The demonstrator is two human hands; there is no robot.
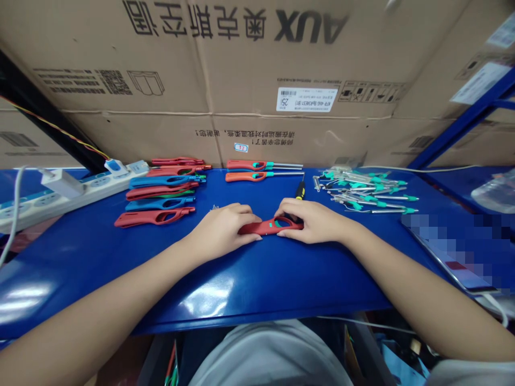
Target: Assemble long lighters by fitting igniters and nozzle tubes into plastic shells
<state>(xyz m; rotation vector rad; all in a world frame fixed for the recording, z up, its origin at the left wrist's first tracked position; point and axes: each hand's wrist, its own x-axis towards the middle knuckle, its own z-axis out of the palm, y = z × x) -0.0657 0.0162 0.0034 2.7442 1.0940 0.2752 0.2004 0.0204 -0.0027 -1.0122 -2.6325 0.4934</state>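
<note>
Between my two hands lies a red lighter body (263,227) with a green trigger in its oval opening, held low over the blue table. My left hand (225,228) is closed round its handle end, thumb and fingers gripping it. The other end, by the opening, is pinched in my right hand (311,221); some of those fingers are hidden. Just behind the right hand is a black and yellow screwdriver (300,190). Small metal screws (215,207) lie behind my left hand. Farther back rest two assembled lighters with metal tubes, one red (243,164) and one orange (243,176).
Red and blue lighter shells (155,217) are stacked at the left, beside a white power strip (100,185). Metal tubes with green parts (370,187) lie in a pile at the right. A tablet-like device (454,262) sits near the right edge. Cardboard (241,69) stands behind the table.
</note>
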